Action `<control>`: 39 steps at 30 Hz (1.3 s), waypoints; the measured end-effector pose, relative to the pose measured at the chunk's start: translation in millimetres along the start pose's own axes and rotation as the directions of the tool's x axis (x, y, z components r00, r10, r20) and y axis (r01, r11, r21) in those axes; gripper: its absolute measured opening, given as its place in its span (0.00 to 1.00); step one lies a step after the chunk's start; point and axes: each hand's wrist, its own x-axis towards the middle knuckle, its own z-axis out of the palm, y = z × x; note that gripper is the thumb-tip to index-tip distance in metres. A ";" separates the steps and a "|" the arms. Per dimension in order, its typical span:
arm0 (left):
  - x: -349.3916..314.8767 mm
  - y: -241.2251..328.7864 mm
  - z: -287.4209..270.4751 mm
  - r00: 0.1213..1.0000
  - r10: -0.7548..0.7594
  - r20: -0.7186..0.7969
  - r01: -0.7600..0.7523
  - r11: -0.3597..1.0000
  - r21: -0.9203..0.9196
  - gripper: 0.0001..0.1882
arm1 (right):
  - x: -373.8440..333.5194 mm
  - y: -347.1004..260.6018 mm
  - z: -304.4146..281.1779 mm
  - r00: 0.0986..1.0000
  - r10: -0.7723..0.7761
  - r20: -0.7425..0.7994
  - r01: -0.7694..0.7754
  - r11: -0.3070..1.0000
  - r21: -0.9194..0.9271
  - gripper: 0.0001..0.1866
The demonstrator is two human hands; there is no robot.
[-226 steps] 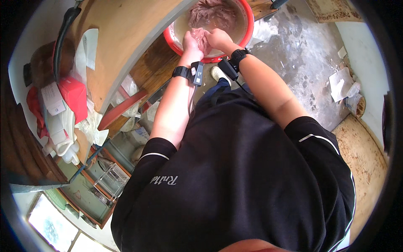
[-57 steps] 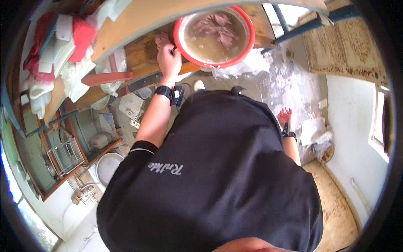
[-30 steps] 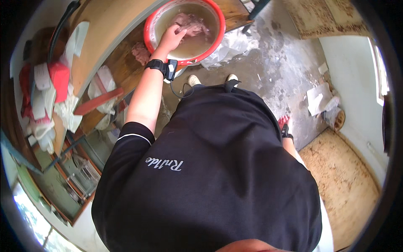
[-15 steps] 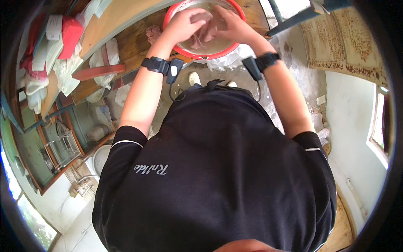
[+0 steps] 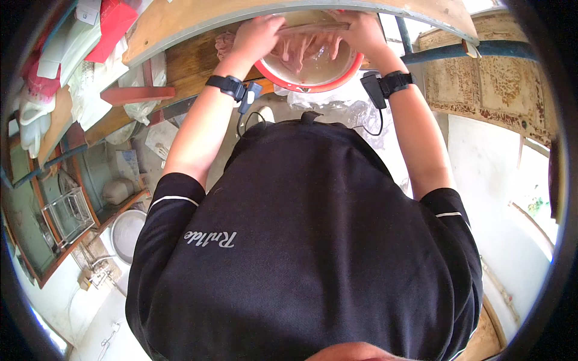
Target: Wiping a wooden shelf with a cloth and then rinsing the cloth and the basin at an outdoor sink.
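My left hand [image 5: 257, 37] and my right hand [image 5: 361, 31] are both closed, gripping a limp, pinkish, fleshy-looking piece [image 5: 313, 28] by its two ends. Its upper edge is pulled taut between them, and loose folds and strands hang from it. I cannot make out its exact kind. The hanging folds reach down into a white basin with a red rim [image 5: 310, 90], which holds cloudy water. To the left of the basin, a crumpled pink heap [image 5: 224, 45] of similar look lies on the wooden table [image 5: 192, 66].
A wooden shelf board [image 5: 198, 23] with a metal edge crosses above the basin's far side. Boxes [image 5: 67, 51], a red package [image 5: 113, 27] and plastic bags [image 5: 96, 99] crowd the left. A blue metal bar [image 5: 469, 53] runs at the right. A round pan [image 5: 127, 236] sits lower left.
My hands have moved apart and up from the water, stretching the pink piece between them. The view has shifted, and the shelf board now covers the basin's far rim.
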 end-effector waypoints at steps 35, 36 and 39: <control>18.3 -31.0 -38.0 0.936 -0.211 -0.282 0.147 0.961 -0.233 0.17 | -36.7 48.8 -16.7 0.553 0.832 -0.043 -0.330 0.265 0.906 0.05; 17.8 -34.8 -36.6 0.931 -0.227 -0.286 0.165 0.960 -0.225 0.16 | -28.3 38.3 -22.7 0.560 0.828 -0.040 -0.330 0.266 0.906 0.05; 13.7 -42.5 -19.5 0.919 -0.265 -0.292 0.195 0.949 -0.249 0.16 | -12.3 -4.7 -28.4 0.433 0.889 -0.148 -0.182 0.247 0.952 0.11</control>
